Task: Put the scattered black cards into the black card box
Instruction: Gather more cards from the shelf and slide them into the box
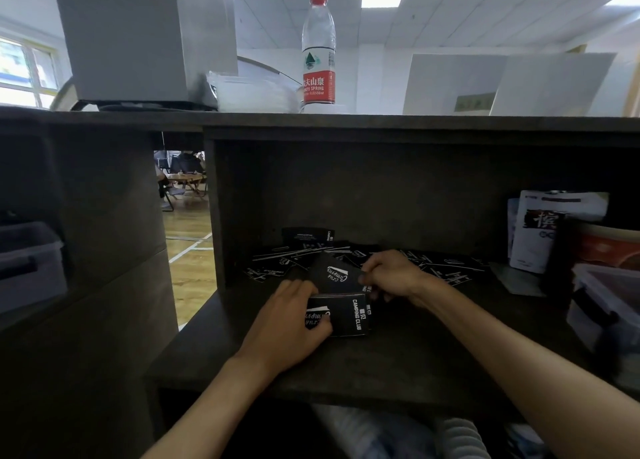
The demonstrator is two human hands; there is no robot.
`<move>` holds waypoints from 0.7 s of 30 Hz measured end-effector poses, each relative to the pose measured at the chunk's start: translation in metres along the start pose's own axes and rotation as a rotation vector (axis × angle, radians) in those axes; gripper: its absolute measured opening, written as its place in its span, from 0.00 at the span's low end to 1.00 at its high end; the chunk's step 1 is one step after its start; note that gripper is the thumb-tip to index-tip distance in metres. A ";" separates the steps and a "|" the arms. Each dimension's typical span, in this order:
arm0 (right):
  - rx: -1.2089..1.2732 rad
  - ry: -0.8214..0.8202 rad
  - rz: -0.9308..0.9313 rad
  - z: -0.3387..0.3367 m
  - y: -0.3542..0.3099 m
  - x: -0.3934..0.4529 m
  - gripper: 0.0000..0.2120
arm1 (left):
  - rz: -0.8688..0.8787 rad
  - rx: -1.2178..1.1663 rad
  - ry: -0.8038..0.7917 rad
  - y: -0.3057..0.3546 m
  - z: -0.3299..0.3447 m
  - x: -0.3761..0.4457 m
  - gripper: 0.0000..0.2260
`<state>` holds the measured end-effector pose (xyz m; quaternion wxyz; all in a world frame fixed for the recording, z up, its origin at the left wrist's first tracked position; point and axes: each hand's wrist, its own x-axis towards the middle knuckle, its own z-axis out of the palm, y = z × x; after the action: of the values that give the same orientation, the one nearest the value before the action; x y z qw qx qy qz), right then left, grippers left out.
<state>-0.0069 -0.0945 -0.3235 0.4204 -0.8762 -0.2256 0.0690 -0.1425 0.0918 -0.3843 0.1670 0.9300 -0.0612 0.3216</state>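
The black card box (349,315), printed "CAMPING CLUB" in white, lies on the dark desk shelf (346,365). My left hand (291,323) grips its left side, thumb across the front. My right hand (391,277) pinches a black card (334,277) with white script lettering at the box's far open end. Behind both hands, several scattered black cards (298,256) lie spread across the shelf, some partly hidden by my right hand. A second black box part (304,235) stands upright at the back.
White booklets (540,230) lean at the right of the shelf, beside a clear lidded container (606,296). A water bottle (318,46) and a grey box (138,36) stand on the top ledge. At the left sits a plastic bin (27,264).
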 end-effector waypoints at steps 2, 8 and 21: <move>-0.074 0.022 -0.087 -0.006 -0.003 -0.011 0.02 | 0.016 0.005 0.004 -0.001 0.000 0.000 0.15; -0.001 -0.148 -0.165 0.002 -0.008 -0.048 0.15 | -0.003 0.046 -0.037 0.001 -0.002 -0.001 0.17; 0.553 0.199 0.085 0.085 -0.029 -0.065 0.09 | -0.031 0.142 -0.066 0.004 -0.005 0.003 0.15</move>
<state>-0.1008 -0.0479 -0.3601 0.6597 -0.7396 -0.1190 0.0594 -0.1443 0.0895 -0.3776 0.1036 0.9505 -0.0293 0.2916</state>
